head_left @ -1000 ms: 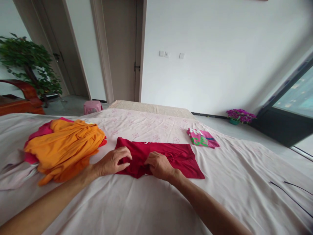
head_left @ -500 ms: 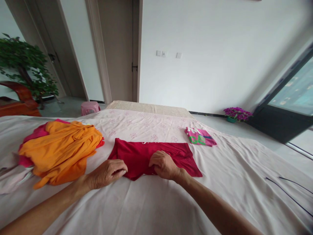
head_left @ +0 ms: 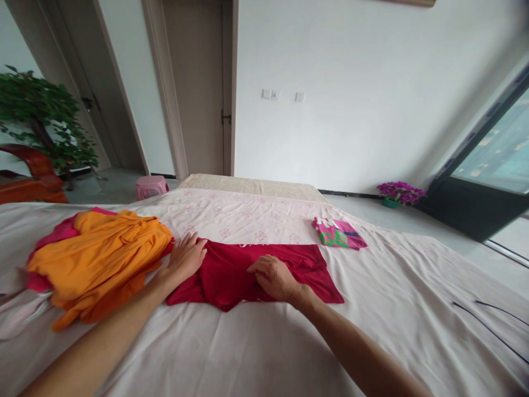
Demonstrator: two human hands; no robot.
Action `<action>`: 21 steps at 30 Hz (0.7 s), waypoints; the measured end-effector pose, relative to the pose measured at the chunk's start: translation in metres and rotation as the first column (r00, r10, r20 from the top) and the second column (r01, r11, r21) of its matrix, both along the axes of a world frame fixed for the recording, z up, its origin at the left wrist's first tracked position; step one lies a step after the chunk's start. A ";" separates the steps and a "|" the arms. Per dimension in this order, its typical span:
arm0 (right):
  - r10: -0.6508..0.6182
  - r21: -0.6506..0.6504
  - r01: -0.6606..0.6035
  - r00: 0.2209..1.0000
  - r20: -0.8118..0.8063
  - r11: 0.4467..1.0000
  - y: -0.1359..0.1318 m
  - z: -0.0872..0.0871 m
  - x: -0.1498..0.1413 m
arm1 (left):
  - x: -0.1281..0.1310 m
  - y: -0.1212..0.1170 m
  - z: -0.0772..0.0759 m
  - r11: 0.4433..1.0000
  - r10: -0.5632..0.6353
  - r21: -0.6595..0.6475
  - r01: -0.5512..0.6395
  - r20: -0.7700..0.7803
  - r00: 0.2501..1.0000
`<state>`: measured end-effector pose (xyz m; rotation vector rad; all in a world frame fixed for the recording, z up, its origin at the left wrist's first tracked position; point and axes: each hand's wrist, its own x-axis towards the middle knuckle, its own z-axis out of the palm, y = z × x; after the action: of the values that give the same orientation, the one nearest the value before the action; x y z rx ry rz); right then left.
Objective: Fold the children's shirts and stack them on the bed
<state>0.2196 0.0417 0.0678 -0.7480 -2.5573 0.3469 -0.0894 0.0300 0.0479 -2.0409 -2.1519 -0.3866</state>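
Head view, dark red garment [head_left: 235,270], spread flat, wrinkled, white lettering [head_left: 254,245].

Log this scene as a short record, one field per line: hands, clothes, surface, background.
Left hand: left hand flat, fingers spread, at the left edge of the dark red garment
Right hand: right hand on the same garment, fingers curled; grip unclear
Heaped clothes: orange garment atop a loose pile, left
Folded clothes: pink printed garment, beyond the red one, to the right
Surface: pale sheet, wrinkled
Background: pink stool, far left; purple flowers, far right
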 end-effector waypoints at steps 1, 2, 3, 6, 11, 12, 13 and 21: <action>-0.075 0.000 0.075 0.997 -0.006 0.997 0.007 0.002 0.004 | 0.005 0.000 0.001 0.999 -0.020 0.028 0.020 -0.012 1.000; -0.149 0.002 0.149 0.989 -0.002 0.989 0.015 0.004 0.008 | 0.011 0.000 0.002 0.997 -0.062 0.047 0.062 -0.006 0.998; -0.215 0.007 0.215 0.976 0.013 0.977 0.023 0.004 0.012 | 0.017 0.000 0.002 0.992 -0.121 0.049 0.120 0.018 0.992; -0.329 0.044 0.326 0.937 0.120 0.944 0.048 0.000 0.030 | 0.033 0.001 -0.004 0.955 -0.292 -0.012 0.295 0.107 0.950; -0.388 0.073 0.394 0.825 0.411 0.916 0.070 -0.029 0.082 | 0.028 0.009 -0.036 0.977 -0.201 -0.061 0.203 0.039 0.979; -0.413 0.084 0.422 0.799 0.437 0.903 0.072 -0.036 0.093 | 0.024 0.011 -0.041 0.982 -0.180 -0.054 0.182 0.031 0.983; -0.440 0.101 0.446 0.776 0.452 0.889 0.073 -0.041 0.105 | 0.021 0.013 -0.045 0.982 -0.180 -0.049 0.181 0.028 0.983; -0.624 0.184 0.616 0.641 0.447 0.766 0.073 -0.043 0.134 | 0.016 -0.003 -0.020 0.951 -0.305 0.098 0.292 0.181 0.935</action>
<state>0.3533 0.1142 0.0249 -1.8412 -2.4986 -0.1169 -0.0738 0.0274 0.0283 -2.3830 -1.8900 -0.7173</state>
